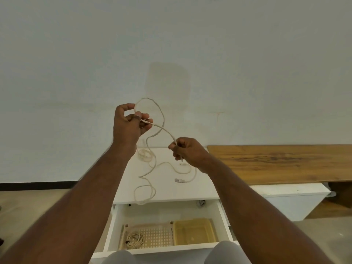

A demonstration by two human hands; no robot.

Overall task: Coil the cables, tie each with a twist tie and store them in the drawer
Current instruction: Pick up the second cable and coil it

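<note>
From the head camera, both arms reach forward over a low white desk (202,191) standing against a pale wall. The left hand (127,126) is raised, its thumb and fingers pinching a cream cable (162,128) where a first small loop closes above the knuckles. The right hand (187,151) sits lower and to the right, fingers curled around the same cable a short way along, with a bit of cable poking out below the fist. From the loop the cable drops down to the desk, where the rest of it lies in loose, uneven curls running toward the front edge and just over it. A pale plug (179,180) lies on the desk near the middle; whether it belongs to the held cable or to a second one cannot be told.

Below the desk top the drawer (224,221) stands pulled open. Inside it a perforated tray (158,235) holds one coiled cable (134,238), apparently bound with a dark tie on its left side, and just beside that tray sits a yellowish tray (194,233) with nothing clearly in it. A wooden bench top (282,162) runs off to the right.

By my reading, one cable is already coiled, tied and stored. The held cable is at the very start of coiling, with most of its length unwound. Left to do: finish the loops, tie them, and lay the bundle in the drawer. No loose twist tie can be made out.
</note>
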